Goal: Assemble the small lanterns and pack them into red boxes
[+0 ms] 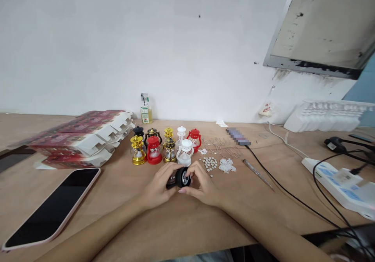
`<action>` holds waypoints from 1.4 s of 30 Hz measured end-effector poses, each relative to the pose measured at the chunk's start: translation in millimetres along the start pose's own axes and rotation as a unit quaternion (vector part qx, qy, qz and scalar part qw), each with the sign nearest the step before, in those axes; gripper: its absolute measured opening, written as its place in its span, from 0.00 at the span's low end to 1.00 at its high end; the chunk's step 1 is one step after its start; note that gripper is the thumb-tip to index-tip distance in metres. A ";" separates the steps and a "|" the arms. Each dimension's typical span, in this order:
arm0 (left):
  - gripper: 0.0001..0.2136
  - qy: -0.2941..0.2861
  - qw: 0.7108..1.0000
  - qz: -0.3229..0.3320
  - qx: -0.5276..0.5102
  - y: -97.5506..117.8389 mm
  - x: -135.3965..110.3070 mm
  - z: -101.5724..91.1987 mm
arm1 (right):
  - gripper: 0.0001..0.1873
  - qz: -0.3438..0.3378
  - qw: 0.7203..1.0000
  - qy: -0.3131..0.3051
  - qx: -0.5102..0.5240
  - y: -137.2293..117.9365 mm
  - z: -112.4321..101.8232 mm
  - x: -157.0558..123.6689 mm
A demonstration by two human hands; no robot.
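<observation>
Both hands meet at the middle of the wooden table [181, 230] around a small black toy lantern [181, 177] lying on its side, its round base facing me. My left hand [159, 188] cups its body from the left. My right hand [202, 185] pinches the base end with curled fingers. Just beyond stands a cluster of several small lanterns [164, 146] in gold, red, black and white. Small round button cells [209, 163] and white tabs [227, 165] lie to their right.
A phone [49, 209] lies face up at the left near flat red-and-white cartons [79, 139]. A screwdriver [258, 173], thin wire handles [222, 144], a second phone [238, 135], black cables [293, 197] and a power strip [336, 183] lie at the right. A small bottle [145, 109] stands by the wall.
</observation>
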State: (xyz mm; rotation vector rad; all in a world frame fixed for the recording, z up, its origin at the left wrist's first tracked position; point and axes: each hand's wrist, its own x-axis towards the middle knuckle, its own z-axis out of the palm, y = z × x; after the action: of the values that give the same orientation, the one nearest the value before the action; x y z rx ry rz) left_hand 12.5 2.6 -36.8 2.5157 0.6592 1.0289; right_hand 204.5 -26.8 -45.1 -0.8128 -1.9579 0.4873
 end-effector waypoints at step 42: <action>0.17 0.003 0.999 -0.024 -0.037 1.5 1.0 -0.2 | 0.12 0.021 0.996 0.034 0.083 0.2 -0.6 2.1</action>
State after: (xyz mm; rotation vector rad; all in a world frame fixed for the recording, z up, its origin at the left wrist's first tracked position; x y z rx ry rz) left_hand 13.3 1.9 -35.4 2.4224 0.6660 1.0251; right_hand 204.3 -25.2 -43.7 -0.7558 -1.8142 0.6292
